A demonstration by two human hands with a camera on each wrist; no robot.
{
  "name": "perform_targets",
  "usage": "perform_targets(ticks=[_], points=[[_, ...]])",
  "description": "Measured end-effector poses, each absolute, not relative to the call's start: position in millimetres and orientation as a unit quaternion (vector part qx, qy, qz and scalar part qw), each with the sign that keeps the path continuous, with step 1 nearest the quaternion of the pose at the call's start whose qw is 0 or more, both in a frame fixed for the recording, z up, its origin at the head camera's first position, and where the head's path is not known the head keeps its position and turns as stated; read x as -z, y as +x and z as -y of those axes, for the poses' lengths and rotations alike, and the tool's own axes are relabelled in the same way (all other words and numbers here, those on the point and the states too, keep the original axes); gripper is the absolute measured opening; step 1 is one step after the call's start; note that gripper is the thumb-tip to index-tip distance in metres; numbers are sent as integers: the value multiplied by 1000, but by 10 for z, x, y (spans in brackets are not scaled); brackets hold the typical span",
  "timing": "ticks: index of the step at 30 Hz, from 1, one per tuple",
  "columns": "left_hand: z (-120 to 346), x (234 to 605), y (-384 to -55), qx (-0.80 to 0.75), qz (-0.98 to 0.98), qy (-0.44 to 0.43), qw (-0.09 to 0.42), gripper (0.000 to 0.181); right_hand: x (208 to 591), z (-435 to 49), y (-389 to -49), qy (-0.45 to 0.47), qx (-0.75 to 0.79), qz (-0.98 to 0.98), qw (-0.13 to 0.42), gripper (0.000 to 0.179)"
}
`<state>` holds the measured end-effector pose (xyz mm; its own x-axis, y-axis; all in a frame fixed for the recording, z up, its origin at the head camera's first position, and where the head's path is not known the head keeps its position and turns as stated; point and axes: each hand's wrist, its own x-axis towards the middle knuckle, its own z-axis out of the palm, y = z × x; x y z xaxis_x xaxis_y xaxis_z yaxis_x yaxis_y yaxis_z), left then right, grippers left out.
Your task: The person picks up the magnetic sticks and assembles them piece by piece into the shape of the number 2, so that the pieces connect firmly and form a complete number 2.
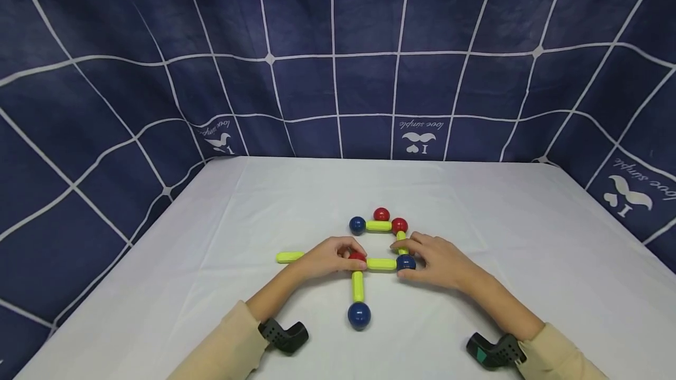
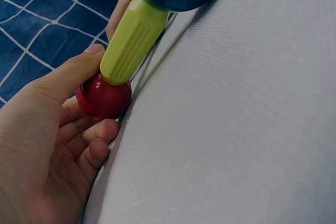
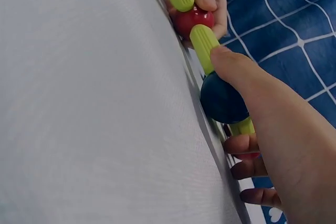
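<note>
My left hand point(image 1: 326, 258) pinches a red ball point(image 2: 105, 99) between thumb and fingers. From that ball one yellow-green rod point(image 1: 358, 287) runs toward me to a blue ball point(image 1: 359, 315). A second yellow-green rod point(image 1: 381, 264) joins it to another blue ball point(image 3: 223, 98) on the right. My right hand point(image 1: 440, 260) holds this blue ball, its thumb on the near side and a finger by the short rod point(image 1: 402, 242) beyond. That rod leads to a red ball point(image 1: 399, 226) farther back. Part of the held red ball is hidden by my left fingers.
Behind, a yellow-green rod point(image 1: 378, 226) links the far red ball to a blue ball point(image 1: 357, 226); another red ball point(image 1: 381, 214) sits just past it. A yellow-green rod point(image 1: 289, 257) shows left of my left hand. A white cloth point(image 1: 211, 239) covers the table.
</note>
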<state>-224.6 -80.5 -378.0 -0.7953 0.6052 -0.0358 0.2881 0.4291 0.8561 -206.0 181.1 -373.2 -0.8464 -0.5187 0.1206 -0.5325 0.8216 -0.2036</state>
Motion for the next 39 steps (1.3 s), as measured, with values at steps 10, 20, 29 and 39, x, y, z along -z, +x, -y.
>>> perform_targets(ticks=[10, 20, 29, 39], points=[[797, 3787, -2249, -461, -829, 267, 168, 25, 3801, -1815, -2068, 295, -202, 934, 31, 30], [817, 3794, -2248, -473, -822, 272, 165, 27, 3823, -1815, -2117, 307, -256, 917, 18, 23], [862, 3695, -2245, -447, -837, 265, 170, 31, 3850, -1811, -2109, 304, -258, 917, 16, 26], [1280, 3225, -2263, -422, -867, 249, 88, 26, 3870, -1835, -2105, 302, -276, 912, 8, 28]])
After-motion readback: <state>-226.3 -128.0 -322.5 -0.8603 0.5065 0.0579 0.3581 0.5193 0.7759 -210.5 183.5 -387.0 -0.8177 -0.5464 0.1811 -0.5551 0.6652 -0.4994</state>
